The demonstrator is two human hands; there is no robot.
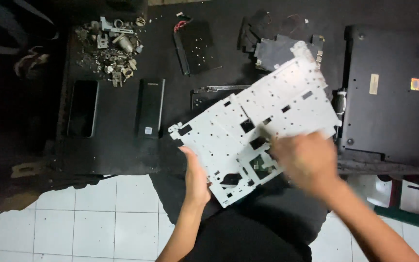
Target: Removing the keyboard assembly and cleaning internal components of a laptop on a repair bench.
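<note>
**White perforated laptop frame held tilted over the lap**

White metal-and-plastic chassis plate [263,126], full of punched slots and screw holes, hangs at a slant above the near edge of the black work mat [122,150], lower corner toward my body. My left hand [196,179] grips it by the lower-left edge, thumb on top and fingers curled beneath, so the panel stays braced and its face is turned up toward the camera. My right hand [309,157] lies over the lower-right part of the plate, blurred; I cannot tell how far it is open or whether it pinches anything, though it sits just beside a small green circuit board [260,166] showing through a cutout.

Farther back on the mat, well apart from both hands, I see a heap of small grey metal brackets and screws [112,51], a dark smartphone [82,107], a slim black rectangular box [150,107], loose black plastic pieces [267,46], and to the right an upturned black laptop base [394,92]. White floor tiles [112,218] show below.
</note>
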